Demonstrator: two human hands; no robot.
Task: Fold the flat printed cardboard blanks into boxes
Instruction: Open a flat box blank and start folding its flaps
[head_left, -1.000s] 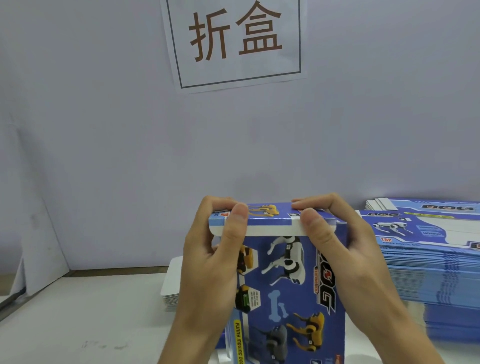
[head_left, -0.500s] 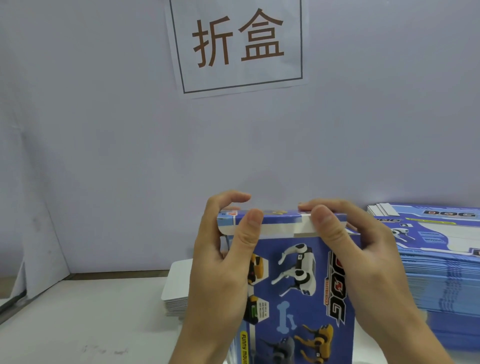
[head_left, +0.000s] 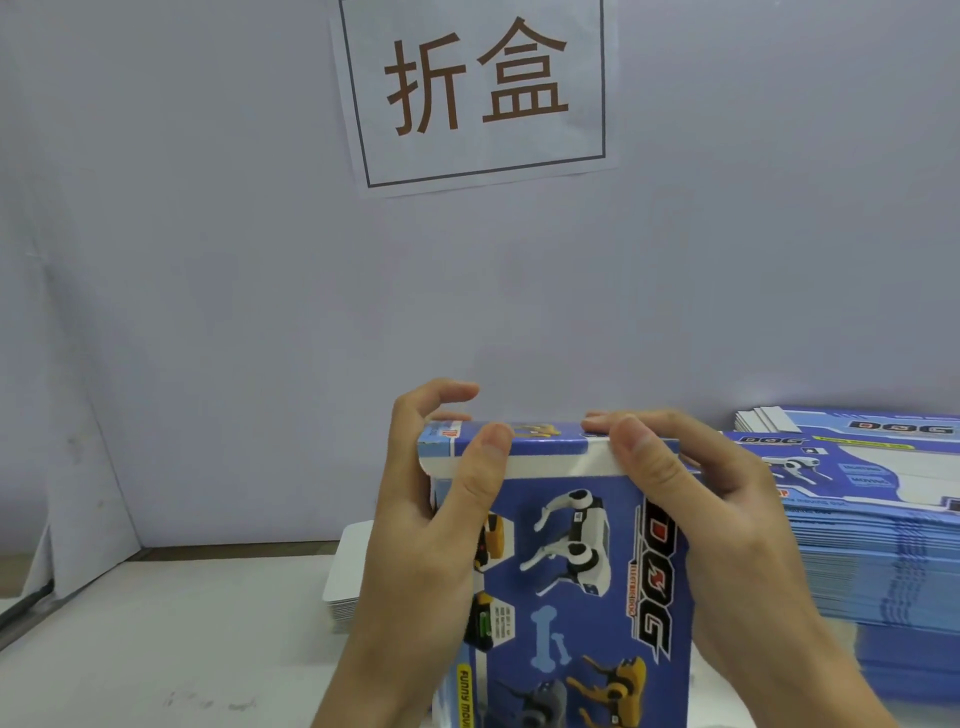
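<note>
Gripping the upright box (head_left: 582, 571) between left hand (head_left: 415, 525) and right hand (head_left: 727, 525); thumbs are pressing its top flap (head_left: 545, 460), lying crosswise under both.

You raised the box (head_left: 566, 561) slightly. Your left hand (head_left: 431, 519) lifted its fingers (head_left: 441, 397) off the top flap (head_left: 524, 434); your right hand (head_left: 717, 525) slid its thumb (head_left: 644, 457) over the fold.
</note>
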